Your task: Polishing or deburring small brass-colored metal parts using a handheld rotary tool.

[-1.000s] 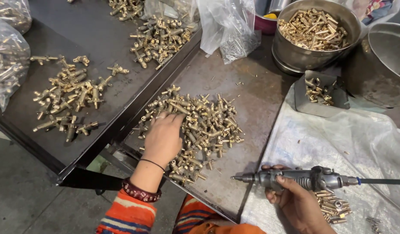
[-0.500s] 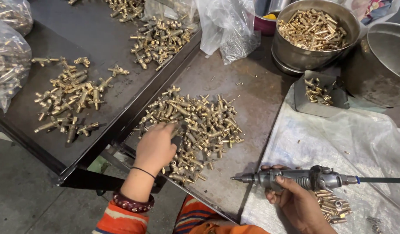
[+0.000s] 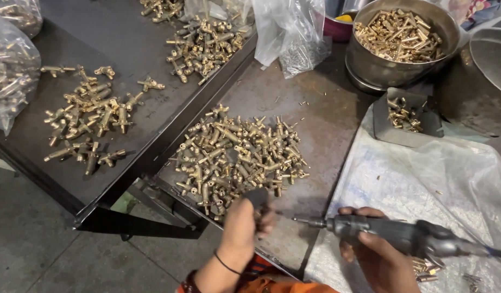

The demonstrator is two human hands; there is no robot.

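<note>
Lying at the far left, a clear plastic bag [image 3: 11,70] of brass parts sags on the dark metal tray [image 3: 136,49], beside a loose scatter of dull-gold fittings [image 3: 90,116]; a second scatter [image 3: 204,46] sits farther back on the same tray. Right of the tray's raised edge, the scuffed grey steel bench [image 3: 326,125] carries the main pile of brass fittings [image 3: 239,157], short tubular pieces with side stubs, tangled at every angle. The left hand [image 3: 245,225] hangs at the near edge of that pile, wrist bent, a thin black band around it; its fingers [image 3: 265,222] are curled tight around something small and dark, though what exactly cannot be told. Just right, the right hand [image 3: 378,255] wraps fully around a grey cylindrical power tool [image 3: 394,236], held level, its thin metal tip pointing left toward the left hand. Below it lies crinkled white plastic sheeting [image 3: 424,179]. Farther back stand a small grey tray of fittings [image 3: 405,116] and a round steel bowl [image 3: 402,40] heaped with brass pieces.
</note>
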